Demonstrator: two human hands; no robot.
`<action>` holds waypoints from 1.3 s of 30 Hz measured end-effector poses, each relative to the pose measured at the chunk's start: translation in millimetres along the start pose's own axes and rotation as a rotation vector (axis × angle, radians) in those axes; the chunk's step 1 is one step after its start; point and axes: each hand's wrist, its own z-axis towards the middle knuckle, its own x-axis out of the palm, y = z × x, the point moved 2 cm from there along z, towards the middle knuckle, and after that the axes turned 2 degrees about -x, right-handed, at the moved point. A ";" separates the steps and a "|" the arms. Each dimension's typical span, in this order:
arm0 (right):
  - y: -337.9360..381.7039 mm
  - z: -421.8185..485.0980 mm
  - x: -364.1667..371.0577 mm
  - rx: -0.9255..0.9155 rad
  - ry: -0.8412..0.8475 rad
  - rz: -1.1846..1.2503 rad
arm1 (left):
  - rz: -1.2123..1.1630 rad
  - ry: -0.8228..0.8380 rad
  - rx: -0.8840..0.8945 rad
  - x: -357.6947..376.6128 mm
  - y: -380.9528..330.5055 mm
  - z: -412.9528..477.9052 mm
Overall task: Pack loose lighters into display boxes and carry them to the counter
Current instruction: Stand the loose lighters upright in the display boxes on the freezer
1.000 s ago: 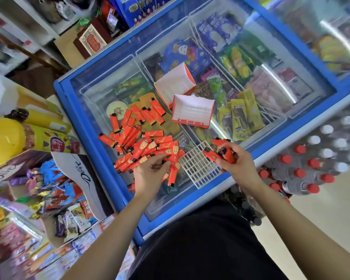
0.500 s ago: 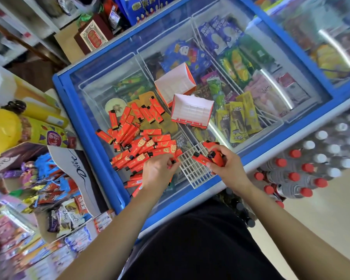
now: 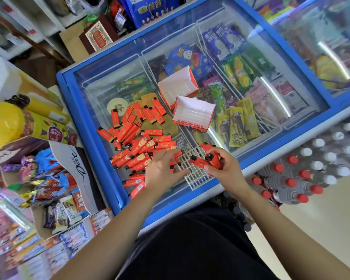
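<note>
Several loose red lighters [image 3: 137, 136] lie scattered on the glass lid of a blue freezer [image 3: 93, 126]. Two open red-and-white display boxes stand beyond them: one [image 3: 193, 114] near the middle, another [image 3: 177, 84] behind it. A white plastic divider grid [image 3: 196, 174] lies on the lid near the front edge. My right hand [image 3: 222, 168] grips a bunch of red lighters [image 3: 208, 160] over the grid. My left hand [image 3: 162, 170] pinches one lighter [image 3: 171, 165] at the grid's left edge, fingers curled down over the pile.
Ice-cream packs show through the freezer glass [image 3: 236, 77]. A pack of red-capped bottles [image 3: 291, 178] stands on the floor at the right. Candy and chocolate display boxes [image 3: 49, 178] and yellow containers [image 3: 6, 124] crowd the left side. Shelves and cartons stand behind the freezer.
My left hand moved right from the pile toward the grid, now with a lighter pinched in it. My right hand stayed over the grid with its bunch of lighters.
</note>
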 end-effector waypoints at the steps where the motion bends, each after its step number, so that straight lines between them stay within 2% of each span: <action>1: 0.1 -0.6 0.0 0.002 -0.003 0.023 | -0.009 -0.030 0.020 -2.1 -3.6 -0.2; 6: 5.4 -3.6 6.7 0.011 0.038 0.097 | -0.206 -0.011 0.097 -9.2 -22.5 -4.3; 10: 11.4 -5.8 15.5 -0.041 0.035 0.103 | -0.423 0.069 -0.069 -15.1 -26.1 -4.0; 15: 10.1 -6.7 21.5 -0.050 -0.011 0.086 | -0.474 0.099 -0.104 -25.4 -24.9 -3.5; 26: -7.2 -11.1 1.3 -0.052 -0.026 -0.050 | -0.183 -0.082 -0.039 -27.1 -14.9 -7.7; 31: -5.3 -15.6 -2.2 -0.055 -0.014 -0.098 | -0.016 -0.051 -0.060 -14.3 -14.9 1.5; 39: -3.7 -17.4 -1.4 -0.035 0.003 -0.021 | 0.149 0.068 -0.134 -4.8 -22.1 23.0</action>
